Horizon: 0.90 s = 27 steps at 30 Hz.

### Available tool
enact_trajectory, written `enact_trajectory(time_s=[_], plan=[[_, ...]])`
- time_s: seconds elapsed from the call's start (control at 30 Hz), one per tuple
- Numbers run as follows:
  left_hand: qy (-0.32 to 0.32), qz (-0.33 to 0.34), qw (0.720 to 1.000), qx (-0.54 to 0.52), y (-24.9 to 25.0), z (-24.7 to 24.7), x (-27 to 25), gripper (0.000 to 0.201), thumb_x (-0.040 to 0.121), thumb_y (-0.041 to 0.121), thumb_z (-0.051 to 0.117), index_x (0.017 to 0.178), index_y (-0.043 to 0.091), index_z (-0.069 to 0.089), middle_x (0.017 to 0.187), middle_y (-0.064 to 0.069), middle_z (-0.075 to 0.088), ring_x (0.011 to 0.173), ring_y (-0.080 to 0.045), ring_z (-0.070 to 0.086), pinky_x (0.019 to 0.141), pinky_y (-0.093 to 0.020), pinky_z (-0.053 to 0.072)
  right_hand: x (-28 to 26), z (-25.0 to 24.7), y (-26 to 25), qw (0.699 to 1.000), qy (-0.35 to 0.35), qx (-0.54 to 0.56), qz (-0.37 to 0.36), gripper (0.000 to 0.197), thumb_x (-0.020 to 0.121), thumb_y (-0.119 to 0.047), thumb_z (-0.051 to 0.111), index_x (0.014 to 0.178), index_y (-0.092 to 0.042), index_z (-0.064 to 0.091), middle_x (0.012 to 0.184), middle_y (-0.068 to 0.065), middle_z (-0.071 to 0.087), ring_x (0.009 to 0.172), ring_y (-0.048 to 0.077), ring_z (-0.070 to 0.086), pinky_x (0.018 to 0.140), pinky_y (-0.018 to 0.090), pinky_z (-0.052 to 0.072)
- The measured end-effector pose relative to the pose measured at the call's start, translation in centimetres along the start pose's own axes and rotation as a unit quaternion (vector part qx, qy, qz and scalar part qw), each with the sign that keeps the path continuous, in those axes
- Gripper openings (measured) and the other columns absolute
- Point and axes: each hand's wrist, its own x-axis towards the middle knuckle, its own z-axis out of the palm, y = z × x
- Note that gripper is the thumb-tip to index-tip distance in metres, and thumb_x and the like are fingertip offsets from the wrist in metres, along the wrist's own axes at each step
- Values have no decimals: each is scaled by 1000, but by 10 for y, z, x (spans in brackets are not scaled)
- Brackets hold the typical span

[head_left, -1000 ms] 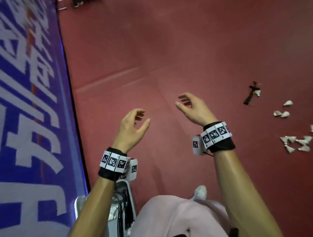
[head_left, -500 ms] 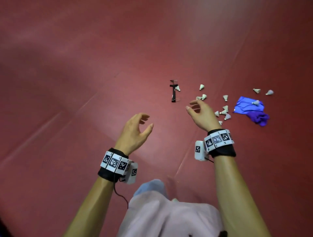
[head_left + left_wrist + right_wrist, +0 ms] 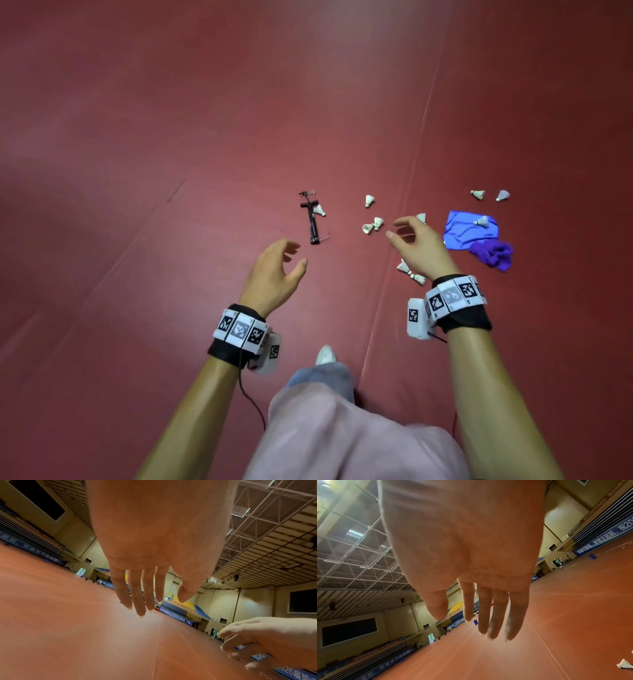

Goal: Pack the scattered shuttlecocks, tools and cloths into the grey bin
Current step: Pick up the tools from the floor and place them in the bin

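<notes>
Several white shuttlecocks (image 3: 372, 224) lie scattered on the red floor ahead of me. A black tool (image 3: 313, 219) lies to their left with one shuttlecock against it. A blue cloth (image 3: 466, 229) and a purple cloth (image 3: 495, 255) lie to the right, a shuttlecock on the blue one. My left hand (image 3: 281, 263) hovers empty below the tool, fingers loosely curled. My right hand (image 3: 411, 240) hangs empty over the shuttlecocks, hiding some. In the wrist views both hands (image 3: 145, 599) (image 3: 479, 622) show relaxed fingers holding nothing. The grey bin is not in view.
Red sports floor (image 3: 171, 171) with seams stretches all around. My leg in light trousers (image 3: 342, 428) and a white shoe (image 3: 325, 354) are below. In the right wrist view one shuttlecock (image 3: 624, 666) lies at the right edge; hall stands and banners lie far off.
My view swung right, away from the blue banner, and the tool, shuttlecocks and cloths came to the middle. Both hands stayed raised and empty and now appear nearer the items.
</notes>
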Motion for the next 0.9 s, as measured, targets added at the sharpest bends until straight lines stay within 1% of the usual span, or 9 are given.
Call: enact_trajectory(time_s=[0.07,0.17,0.27,0.37,0.43,0.53,0.7,0.8,0.9], plan=[[-12,1,1000,3,-12,-6,52,34,96,42,62,125,24,61,117,10,64,98,-6,62,86,-33,55,38,1,-12,1000,13,5,9,30,94,-37,69,119,-20,65,107,-4,68,101,16,66,94,30,50],[-22,5,1000,8,-23,-14,123,34,96,42,61,124,23,61,116,10,65,97,-7,63,85,-34,56,91,1,-27,1000,6,8,21,30,94,-36,70,119,-21,65,108,-2,68,100,15,65,95,30,50],[-37,-1,999,6,-33,-14,178,33,95,41,62,123,23,61,115,10,65,96,-6,63,85,-34,56,144,2,-37,999,6,4,33,29,95,-34,70,120,-22,64,109,-1,68,100,15,65,95,31,51],[-43,-13,999,0,-45,-8,228,33,94,41,63,123,24,61,114,10,65,96,-7,63,85,-35,57,202,6,-39,999,8,-2,42,28,94,-35,70,118,-24,64,109,-1,69,99,15,66,95,34,53],[-44,-25,999,-1,-52,-2,257,34,93,40,64,123,23,61,115,10,65,96,-7,63,86,-35,56,239,14,-36,999,-7,-7,43,27,94,-36,71,117,-25,64,108,-2,70,98,14,66,95,34,53],[-44,-50,998,1,-63,4,303,34,94,39,63,124,22,61,116,8,65,96,-8,63,87,-34,55,300,29,-32,998,-39,-4,45,25,93,-33,73,115,-24,63,109,2,70,98,17,66,97,35,52],[-40,-107,993,17,-81,13,394,34,95,41,62,124,24,59,115,10,64,97,-9,63,88,-33,54,425,59,-16,991,-126,-22,43,37,92,-36,73,122,-18,63,114,5,69,107,19,66,103,41,50],[-36,-150,988,29,-90,12,453,35,94,40,64,124,22,59,114,9,64,96,-9,64,87,-33,55,504,65,-8,988,-141,-14,55,38,93,-34,73,123,-14,62,111,5,67,107,21,65,103,42,51],[-38,-191,979,52,-105,5,506,35,93,39,65,122,21,59,112,8,65,94,-12,65,85,-32,53,566,69,6,983,-162,-18,83,40,93,-32,73,125,-11,61,108,6,65,105,23,64,97,37,51]])
